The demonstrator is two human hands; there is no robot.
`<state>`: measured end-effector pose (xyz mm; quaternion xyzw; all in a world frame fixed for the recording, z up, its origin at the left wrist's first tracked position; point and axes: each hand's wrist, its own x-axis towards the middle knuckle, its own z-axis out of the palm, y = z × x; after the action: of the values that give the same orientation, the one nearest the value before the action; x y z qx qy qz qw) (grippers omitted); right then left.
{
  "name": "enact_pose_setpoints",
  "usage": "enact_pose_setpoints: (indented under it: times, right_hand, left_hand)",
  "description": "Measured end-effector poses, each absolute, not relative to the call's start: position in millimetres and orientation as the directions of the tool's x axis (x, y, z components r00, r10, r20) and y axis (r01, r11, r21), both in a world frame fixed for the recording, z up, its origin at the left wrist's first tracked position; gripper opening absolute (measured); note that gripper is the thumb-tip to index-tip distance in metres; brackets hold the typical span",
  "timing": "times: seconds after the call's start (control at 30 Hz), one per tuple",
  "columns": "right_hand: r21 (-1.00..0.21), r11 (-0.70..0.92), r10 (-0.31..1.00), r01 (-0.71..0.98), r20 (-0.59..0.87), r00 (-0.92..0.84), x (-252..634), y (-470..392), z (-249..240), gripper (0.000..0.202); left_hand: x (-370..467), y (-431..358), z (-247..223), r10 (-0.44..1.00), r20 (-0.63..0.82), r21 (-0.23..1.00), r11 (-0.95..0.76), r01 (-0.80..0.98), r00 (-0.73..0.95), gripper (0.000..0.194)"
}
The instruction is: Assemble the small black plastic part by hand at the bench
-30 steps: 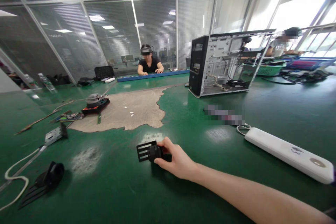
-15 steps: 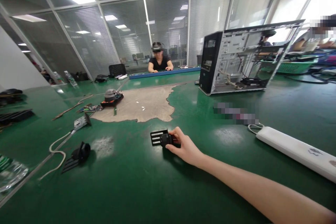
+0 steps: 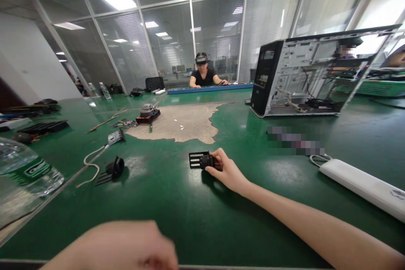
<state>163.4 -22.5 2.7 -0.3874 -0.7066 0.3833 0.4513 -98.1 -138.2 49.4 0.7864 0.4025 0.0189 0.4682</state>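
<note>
My right hand (image 3: 228, 171) pinches a black slotted bracket (image 3: 200, 160) between thumb and fingers, over the middle of the green table. Its flat plate with long slots points left, and a chunky dark body sits by my fingertips. At the bottom edge my left hand (image 3: 126, 244) is blurred, its back toward me and its fingers hidden or cut off. To the left lies a similar black slotted part (image 3: 111, 170) with a round ring-like end. Nearby, a small metal piece (image 3: 115, 136) has a pale cable attached.
An opened computer case (image 3: 268, 78) stands at back right, with a white power strip (image 3: 357, 183) in front. A large water bottle (image 3: 30, 168) lies at left. A grey and orange device (image 3: 148, 113) rests by the bare table patch (image 3: 186, 122). A person (image 3: 204, 74) sits opposite.
My left hand has come into view at the bottom. The view has swung left, bringing more of the bottle in. My right hand still holds the bracket.
</note>
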Motion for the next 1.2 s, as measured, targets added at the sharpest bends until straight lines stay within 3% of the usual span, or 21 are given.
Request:
enact_pose_setpoints:
  times: [0.07,0.13,0.23,0.3,0.4,0.57,0.77,1.0,1.2]
  right_hand:
    - [-0.893,0.405,0.892,0.193,0.341,-0.296,162,-24,4,0.023]
    - [-0.900,0.396,0.894,0.180,0.334,-0.299,161,-24,6,0.023]
    - [-0.911,0.379,0.899,0.165,0.321,-0.297,160,-23,6,0.023]
    - [-0.918,0.364,0.906,0.156,0.310,-0.290,160,-20,5,0.023]
    - [-0.936,0.340,0.912,0.089,0.305,-0.275,161,-16,2,0.027]
    - [-0.954,0.293,0.925,0.056,0.268,-0.269,164,-12,0,0.015]
    - [-0.955,0.280,0.942,0.101,0.253,-0.219,169,-7,2,0.024]
    - [-0.953,0.297,0.905,0.063,0.260,-0.338,174,-10,7,0.027]
    - [-0.948,0.304,0.920,0.092,0.267,-0.287,173,-3,1,0.017]
  left_hand:
    - [-74,-96,62,0.740,-0.148,0.671,-0.413,0.616,0.656,0.037]
    - [-48,-58,62,0.757,0.159,0.460,-0.625,0.631,0.634,0.063]
    - [-14,-16,41,0.639,0.286,0.276,-0.768,0.578,0.714,0.087]
    - [0,-1,23,0.605,0.352,0.268,-0.796,0.542,0.715,0.086]
    - [9,9,7,0.620,0.456,0.286,-0.781,0.554,0.638,0.067]
    - [8,13,4,0.601,0.465,0.281,-0.797,0.535,0.650,0.060]
    - [8,13,3,0.605,0.478,0.268,-0.791,0.550,0.637,0.059]
    - [10,14,6,0.635,0.458,0.317,-0.771,0.553,0.623,0.055]
    - [10,15,4,0.620,0.475,0.282,-0.779,0.560,0.624,0.056]
